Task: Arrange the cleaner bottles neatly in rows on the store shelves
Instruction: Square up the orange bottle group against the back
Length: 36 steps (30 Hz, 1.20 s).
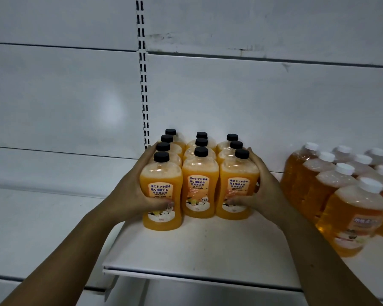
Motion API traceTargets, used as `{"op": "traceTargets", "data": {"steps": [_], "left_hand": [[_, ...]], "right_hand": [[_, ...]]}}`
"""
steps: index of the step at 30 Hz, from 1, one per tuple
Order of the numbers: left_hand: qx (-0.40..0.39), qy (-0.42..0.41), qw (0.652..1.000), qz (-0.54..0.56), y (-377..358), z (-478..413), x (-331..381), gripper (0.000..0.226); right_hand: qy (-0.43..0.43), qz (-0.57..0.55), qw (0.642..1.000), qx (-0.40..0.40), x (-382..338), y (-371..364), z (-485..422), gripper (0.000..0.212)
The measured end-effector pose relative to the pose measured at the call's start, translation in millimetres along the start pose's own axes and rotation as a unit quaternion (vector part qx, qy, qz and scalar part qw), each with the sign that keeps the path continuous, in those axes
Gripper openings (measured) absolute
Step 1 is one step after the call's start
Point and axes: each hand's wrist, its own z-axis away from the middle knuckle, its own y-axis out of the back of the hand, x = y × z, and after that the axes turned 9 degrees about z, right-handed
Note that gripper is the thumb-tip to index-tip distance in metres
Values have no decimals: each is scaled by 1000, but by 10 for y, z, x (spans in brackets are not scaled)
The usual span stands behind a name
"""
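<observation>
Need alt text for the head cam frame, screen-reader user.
Two bare hands clasp a block of black-capped orange cleaner bottles from both sides on a white store shelf, the left hand gripping the front-left bottle, the right hand the front-right bottle. The block stands in three rows running back toward the wall. White-capped amber bottles stand to its right.

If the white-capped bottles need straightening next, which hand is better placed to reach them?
Probably the right hand: it grips the front-right black-capped bottle, next to the white-capped bottles. The left hand grips the front-left bottle, farther away.
</observation>
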Motion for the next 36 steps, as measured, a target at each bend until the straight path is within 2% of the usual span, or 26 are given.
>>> {"op": "traceTargets", "data": {"steps": [4, 7, 16, 22, 25, 31, 36], "left_hand": [[1, 6, 1000, 1, -24, 75, -58, 138], [-27, 21, 999, -3, -53, 153, -137, 147], [-13, 3, 1000, -4, -57, 142, -170, 144], [-12, 7, 1000, -10, -96, 192, -179, 150], [-12, 8, 1000, -11, -104, 198, -173, 150], [-8, 10, 1000, -14, -106, 201, -179, 150], [-10, 16, 1000, -20, -62, 202, -214, 151]], "right_hand": [[-12, -21, 999, -32, 35, 20, 43, 136], [-26, -12, 998, -63, 99, 16, 79, 146], [-29, 3, 999, -46, 153, 4, 53, 142], [-26, 2, 998, -54, 150, 4, 102, 145], [-28, -2, 999, -41, 118, -39, 122, 147], [-29, -27, 997, 62, -38, -305, 116, 149], [-26, -20, 996, 77, 34, -309, 117, 141]]}}
